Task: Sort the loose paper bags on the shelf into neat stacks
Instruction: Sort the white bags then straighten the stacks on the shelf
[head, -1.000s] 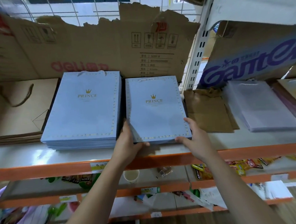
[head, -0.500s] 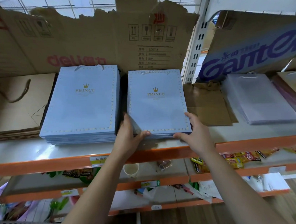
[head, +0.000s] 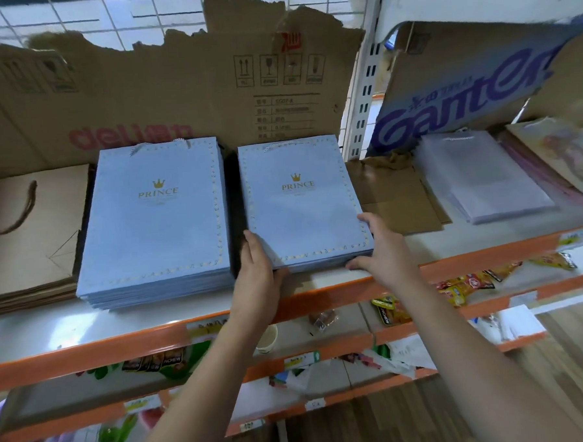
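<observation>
Two stacks of light blue paper bags printed "PRINCE" lie flat on the white shelf. The taller left blue stack stands alone. My left hand grips the near left corner of the smaller right blue stack, thumb under its front edge. My right hand clasps that stack's near right corner, fingers along its side. A brown paper bag stack lies at the far left. Flat brown bags lie just right of the held stack.
Torn cardboard sheets stand behind the stacks. A white upright post divides the shelf. Right of it lie a white bag stack and pinkish bags. The shelf's orange front rail runs below; lower shelves hold snack packets and a paper cup.
The right blue stack has slid back on the shelf toward the cardboard, both hands staying on its near corners. The view has tilted slightly.
</observation>
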Demonstrator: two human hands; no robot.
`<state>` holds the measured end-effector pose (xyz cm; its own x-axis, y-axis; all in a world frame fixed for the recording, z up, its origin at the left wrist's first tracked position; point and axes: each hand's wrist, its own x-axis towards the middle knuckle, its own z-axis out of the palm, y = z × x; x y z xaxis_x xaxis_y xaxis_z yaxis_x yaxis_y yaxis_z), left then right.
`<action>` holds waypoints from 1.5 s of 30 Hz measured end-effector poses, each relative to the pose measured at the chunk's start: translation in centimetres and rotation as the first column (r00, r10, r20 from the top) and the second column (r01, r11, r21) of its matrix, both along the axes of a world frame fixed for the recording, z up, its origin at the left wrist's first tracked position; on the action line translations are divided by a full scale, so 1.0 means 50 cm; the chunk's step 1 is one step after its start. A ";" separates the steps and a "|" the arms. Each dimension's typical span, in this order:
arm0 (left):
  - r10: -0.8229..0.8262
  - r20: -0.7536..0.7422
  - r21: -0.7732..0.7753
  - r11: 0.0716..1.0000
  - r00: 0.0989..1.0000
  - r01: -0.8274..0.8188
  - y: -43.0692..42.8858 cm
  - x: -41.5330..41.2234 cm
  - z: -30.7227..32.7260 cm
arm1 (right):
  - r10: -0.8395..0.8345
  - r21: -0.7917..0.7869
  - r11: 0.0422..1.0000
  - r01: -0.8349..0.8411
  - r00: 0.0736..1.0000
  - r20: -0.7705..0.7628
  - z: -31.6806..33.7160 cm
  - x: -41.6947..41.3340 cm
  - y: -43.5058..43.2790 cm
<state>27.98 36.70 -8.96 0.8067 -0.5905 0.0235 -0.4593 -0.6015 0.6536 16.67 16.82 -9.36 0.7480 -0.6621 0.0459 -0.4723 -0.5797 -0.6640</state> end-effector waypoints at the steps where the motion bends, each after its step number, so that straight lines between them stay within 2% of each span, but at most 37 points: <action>1: -0.014 0.038 0.007 1.000 0.999 0.013 0.002 -0.005 -0.001 | -0.012 -0.008 1.000 0.012 1.000 0.000 0.002 -0.004 0.007; 6: -0.079 0.268 0.030 0.997 0.960 0.074 -0.003 -0.017 -0.004 | -0.054 0.013 0.998 0.053 0.998 0.042 0.009 -0.037 0.024; 13: -0.187 0.296 -0.034 0.978 0.937 0.206 -0.076 -0.078 0.027 | -0.110 -0.065 0.991 0.120 0.984 0.142 0.019 -0.117 -0.043; 17: -0.196 0.250 -0.068 0.973 0.948 0.219 -0.187 -0.119 0.036 | -0.046 -0.144 0.988 0.060 0.995 0.094 0.026 -0.158 -0.147; 23: -0.123 0.091 -0.129 0.983 0.988 0.134 -0.351 -0.186 0.048 | 0.081 -0.104 0.992 -0.078 0.996 0.023 0.031 -0.219 -0.302; 30: -0.062 0.032 0.066 0.996 0.998 0.060 -0.445 -0.214 0.016 | 0.178 0.035 0.983 -0.180 0.983 0.049 0.019 -0.218 -0.353; 32: -0.026 0.036 0.156 0.988 0.999 0.020 -0.455 -0.205 0.007 | 0.188 0.050 0.980 -0.191 0.980 0.061 0.013 -0.210 -0.347; 35: -0.008 -0.048 0.242 0.970 0.999 0.020 -0.476 -0.198 -0.002 | 0.194 0.037 0.980 -0.196 0.979 0.060 0.005 -0.199 -0.349; 39: 0.040 -0.009 0.236 0.971 0.999 -0.037 -0.488 -0.197 -0.012 | 0.214 -0.027 0.977 -0.213 0.975 0.056 0.003 -0.183 -0.351; 45: 0.054 0.011 0.127 0.990 0.998 -0.055 -0.508 -0.192 -0.007 | 0.193 -0.081 0.978 -0.191 0.981 0.016 -0.008 -0.158 -0.358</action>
